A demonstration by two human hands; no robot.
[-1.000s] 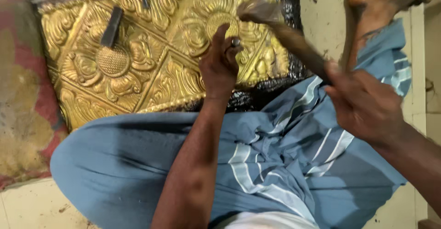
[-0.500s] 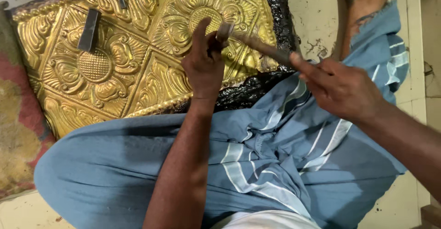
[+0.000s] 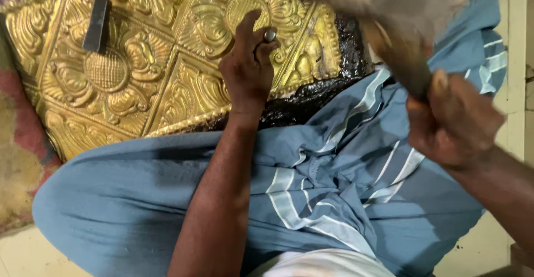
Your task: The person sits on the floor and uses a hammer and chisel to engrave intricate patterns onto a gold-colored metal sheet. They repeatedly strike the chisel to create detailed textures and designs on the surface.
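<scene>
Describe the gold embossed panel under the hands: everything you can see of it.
The gold panel looks like thin, shiny embossed metal, worked into square fields with raised flowers, scrolls and ridged borders. It lies flat on a black bed that shows along its right and lower edges. A dark tool lies on it at upper left. The left hand rests on it, holding a small metal punch against a flower.

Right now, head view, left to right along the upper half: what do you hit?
Reddish worn cushion → dark metal tool lying on the embossed golden panel → left hand holding a small punch → blurred hammer → right hand.
</scene>
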